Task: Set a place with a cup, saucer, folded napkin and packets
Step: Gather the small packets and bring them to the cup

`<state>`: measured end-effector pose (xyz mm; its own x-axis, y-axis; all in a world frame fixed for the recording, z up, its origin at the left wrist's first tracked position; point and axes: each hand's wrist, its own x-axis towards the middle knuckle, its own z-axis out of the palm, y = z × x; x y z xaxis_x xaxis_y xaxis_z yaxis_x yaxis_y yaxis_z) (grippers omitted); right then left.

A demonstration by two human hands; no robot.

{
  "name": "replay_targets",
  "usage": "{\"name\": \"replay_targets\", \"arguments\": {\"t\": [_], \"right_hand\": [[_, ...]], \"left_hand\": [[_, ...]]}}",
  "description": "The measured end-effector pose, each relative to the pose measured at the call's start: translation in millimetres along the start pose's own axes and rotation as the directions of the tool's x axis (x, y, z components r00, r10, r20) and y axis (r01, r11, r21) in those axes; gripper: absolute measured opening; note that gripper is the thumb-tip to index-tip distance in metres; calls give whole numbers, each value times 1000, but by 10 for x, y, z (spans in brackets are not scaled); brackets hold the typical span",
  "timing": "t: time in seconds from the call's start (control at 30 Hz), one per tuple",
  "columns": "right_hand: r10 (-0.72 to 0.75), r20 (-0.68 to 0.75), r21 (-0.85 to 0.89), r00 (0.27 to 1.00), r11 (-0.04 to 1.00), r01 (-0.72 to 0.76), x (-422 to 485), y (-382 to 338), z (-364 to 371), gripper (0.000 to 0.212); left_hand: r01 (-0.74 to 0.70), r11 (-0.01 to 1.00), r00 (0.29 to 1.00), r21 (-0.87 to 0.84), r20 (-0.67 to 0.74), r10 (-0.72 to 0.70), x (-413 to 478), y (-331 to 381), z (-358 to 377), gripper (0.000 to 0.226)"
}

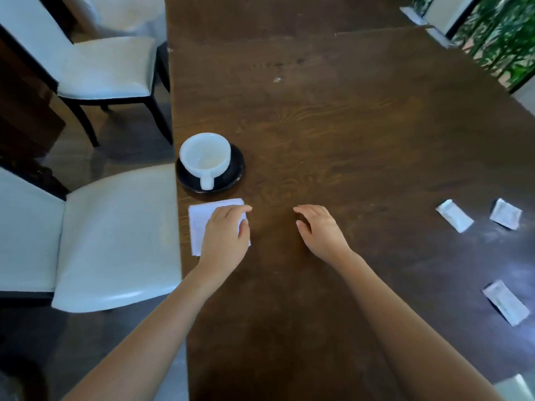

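left fingers (233,212) flat on folded napkin (199,224); right fingers (308,211) loose and empty

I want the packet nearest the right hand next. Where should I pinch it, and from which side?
Probably pinch the packet across its narrow width, near the short end facing the right hand, coming from above and its left. It lies flat on the table, slanted, apart from the other packets, so that end is free.

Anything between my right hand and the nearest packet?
No: the head view shows only bare tabletop between the right hand and the nearest packet.
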<state>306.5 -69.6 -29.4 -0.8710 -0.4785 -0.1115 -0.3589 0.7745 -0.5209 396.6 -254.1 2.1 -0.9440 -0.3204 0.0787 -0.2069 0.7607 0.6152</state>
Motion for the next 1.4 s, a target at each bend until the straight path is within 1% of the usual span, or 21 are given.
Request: {"name": "replay_targets", "arguments": {"t": [0.07, 0.2, 0.4, 0.43, 0.5, 0.57, 0.67, 0.77, 0.87, 0.97, 1.07, 1.2, 1.3, 1.4], "right_hand": [[42, -17, 6, 999, 999, -42, -155, 275, -214, 35], [133, -83, -30, 988, 990, -136, -483, 900, -643, 35], [252, -194, -54, 948, 962, -267, -972, 1733, -1164, 38], [271, -195, -71, 943, 955, -289, -1040, 1856, -1226, 40], [324, -153, -117, 934, 932, -343, -1186, 2103, -1347, 46], [380, -79, -151, 922, 909, -388, -1326, 2342, -1484, 52], [451, 12, -162, 893, 882, -443, -1513, 2663, -1717, 53], [489, 63, -174, 870, 864, -473, -1661, 2913, -1924, 51], [515, 89, -177, 852, 850, -496, -1801, 3064, -2014, 50], [534, 122, -161, 837, 843, -514, -1928, 3126, -1977, 48], [555, 96, -92, 826, 832, -548, -2023, 3100, -1889, 47], [570, 41, -24, 820, 821, -570, -2092, 2977, -1676, 44], [608, 7, 35, 794, 793, -608, -2088, 2934, -1555, 37], [636, -3, 72, 772, 770, -634, -2066, 2950, -1538, 35]], "left_hand": [[-24, 999, 999, -22, 48, 25, 15, 323, 221, 28], [-135, 990, 980, -52, 142, 141, 47, 987, 711, 28], [-297, 954, 918, -36, 263, 296, 128, 1900, 1414, 33], [-327, 945, 899, -21, 302, 317, 141, 2030, 1525, 35], [-369, 929, 851, 17, 409, 330, 155, 2282, 1742, 40], [-411, 910, 783, 57, 532, 321, 164, 2521, 1932, 43], [-466, 881, 674, 84, 679, 292, 150, 2847, 2164, 44], [-517, 852, 588, 85, 759, 281, 107, 3117, 2350, 47], [-534, 844, 539, 55, 792, 289, 6, 3296, 2506, 53], [-525, 848, 529, 64, 806, 267, -107, 3365, 2629, 62], [-469, 877, 562, 107, 801, 203, -197, 3377, 2723, 62], [-393, 914, 601, 97, 779, 176, -304, 3375, 2818, 51], [-352, 933, 622, 70, 762, 177, -377, 3375, 2876, 37], [-278, 961, 615, 15, 771, 166, -398, 3370, 2909, 22]]}}
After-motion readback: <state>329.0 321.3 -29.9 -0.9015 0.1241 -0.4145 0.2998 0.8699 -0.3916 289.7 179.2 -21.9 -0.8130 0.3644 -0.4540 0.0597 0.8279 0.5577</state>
